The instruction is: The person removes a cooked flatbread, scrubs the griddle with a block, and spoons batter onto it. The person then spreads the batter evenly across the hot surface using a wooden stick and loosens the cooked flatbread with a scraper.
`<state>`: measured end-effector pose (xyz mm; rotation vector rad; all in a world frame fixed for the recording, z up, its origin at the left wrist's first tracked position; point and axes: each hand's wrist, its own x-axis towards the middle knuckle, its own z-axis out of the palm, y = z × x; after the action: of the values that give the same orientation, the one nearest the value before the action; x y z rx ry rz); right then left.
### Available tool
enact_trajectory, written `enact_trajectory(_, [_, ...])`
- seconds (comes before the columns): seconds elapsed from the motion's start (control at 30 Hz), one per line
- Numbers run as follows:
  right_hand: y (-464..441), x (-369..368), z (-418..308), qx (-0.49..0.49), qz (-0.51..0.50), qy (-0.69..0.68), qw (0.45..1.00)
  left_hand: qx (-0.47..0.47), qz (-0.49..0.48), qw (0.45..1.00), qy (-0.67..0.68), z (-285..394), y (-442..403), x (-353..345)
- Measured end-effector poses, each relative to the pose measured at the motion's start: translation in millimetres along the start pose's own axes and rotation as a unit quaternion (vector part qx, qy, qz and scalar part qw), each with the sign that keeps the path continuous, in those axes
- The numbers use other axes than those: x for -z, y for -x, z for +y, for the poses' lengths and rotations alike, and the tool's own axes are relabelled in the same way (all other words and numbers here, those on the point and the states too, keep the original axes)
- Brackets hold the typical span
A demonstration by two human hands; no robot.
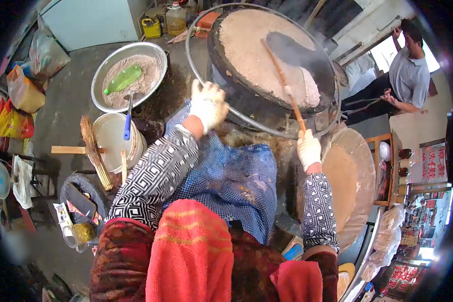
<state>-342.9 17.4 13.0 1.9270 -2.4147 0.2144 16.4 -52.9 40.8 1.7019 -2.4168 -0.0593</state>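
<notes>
My right hand (pixel 309 150), in a pale glove, is closed round the lower end of a long wooden stick (pixel 280 73). The stick reaches across a large round dark griddle (pixel 319 65). Pale brownish batter (pixel 246 43) covers much of that griddle, leaving a bare dark patch at its upper right. A metal hoop (pixel 188 48) runs round the griddle. My left hand (pixel 210 104), also gloved, lies over the hoop's near left side with its fingers curled on it. The hand covers that stretch of the hoop.
A metal basin (pixel 98 94) holds batter and a green bottle (pixel 123 79). Below it stands a white bucket (pixel 139 151) with a blue-handled tool (pixel 128 123) and a straw brush (pixel 91 146). A round, plastic-covered tray (pixel 365 176) is at right. Another person (pixel 410 70) stands beyond the griddle.
</notes>
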Motion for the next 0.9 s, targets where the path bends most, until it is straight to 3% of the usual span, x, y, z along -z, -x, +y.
enact_trajectory(0.07, [-3,-15,16,-0.02,-0.01,-0.015,1.0,-0.066,0.019,0.997,0.035,38,15,-16])
enact_trajectory(0.13, [-19,-5,30,-0.085,0.015,-0.01,0.996,-0.078,0.004,0.997,-0.018,61,30,-42])
enact_trajectory(0.2, [-27,5,27,-0.056,0.023,0.018,0.998,-0.084,0.027,0.992,-0.091,58,36,-55])
enact_trajectory(0.27, [-26,6,17,-0.067,0.039,0.039,0.996,-0.082,0.031,0.992,-0.092,51,33,-61])
enact_trajectory(0.33, [-15,0,19,-0.016,0.001,0.07,0.997,-0.077,0.032,0.992,-0.092,46,33,-64])
enact_trajectory(0.4, [-25,-15,47,-0.062,0.021,0.069,0.995,-0.083,0.047,0.987,-0.133,39,30,-65])
enact_trajectory(0.47, [-35,-17,46,-0.049,0.053,0.073,0.995,-0.088,0.042,0.988,-0.121,32,30,-60])
enact_trajectory(0.53, [-29,-13,36,-0.036,0.052,0.033,0.997,-0.081,-0.01,0.993,-0.082,28,28,-50])
enact_trajectory(0.6, [-14,-11,26,0.024,0.049,-0.009,0.998,-0.077,0.01,0.992,-0.094,20,20,-51])
enact_trajectory(0.73, [-23,-25,55,-0.075,0.038,0.046,0.995,-0.061,0.037,0.989,-0.126,10,20,-56])
enact_trajectory(0.87, [-27,2,27,-0.063,0.06,0.015,0.996,-0.049,0.029,0.991,-0.119,-1,12,-48])
enact_trajectory(0.9, [-19,4,24,-0.012,0.074,0.012,0.997,-0.041,0.023,0.992,-0.117,-3,10,-47])
